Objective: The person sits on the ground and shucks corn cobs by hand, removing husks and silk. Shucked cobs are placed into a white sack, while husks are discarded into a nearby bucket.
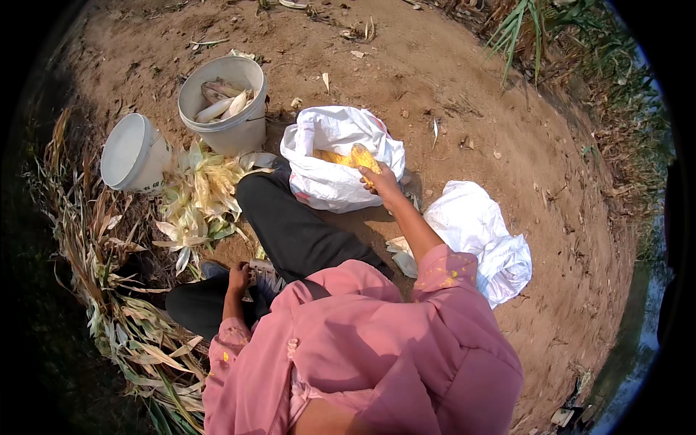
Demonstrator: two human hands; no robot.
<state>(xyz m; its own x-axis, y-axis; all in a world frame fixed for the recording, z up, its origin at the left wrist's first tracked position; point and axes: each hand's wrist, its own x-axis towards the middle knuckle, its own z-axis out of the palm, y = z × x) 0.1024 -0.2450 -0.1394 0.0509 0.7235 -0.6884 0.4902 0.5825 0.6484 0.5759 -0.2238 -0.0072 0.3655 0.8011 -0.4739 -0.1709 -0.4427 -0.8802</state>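
Note:
My right hand (383, 182) grips a husked ear of yellow corn (363, 157) at the mouth of an open white woven sack (337, 190). More yellow ears (329, 156) lie inside that sack. My left hand (239, 276) is low beside my knee, close to a pale object (262, 265) that I cannot make out; whether it holds this is unclear. Loose corn husks (209, 185) are heaped on the ground to the left of my leg.
A white plastic bucket (239, 133) holds ears in their husks (224, 103). Left of it a second white bucket (155, 163) leans to one side. Another white sack (467, 217) lies on the soil at the right. Dry corn stalks (147, 348) edge the left side.

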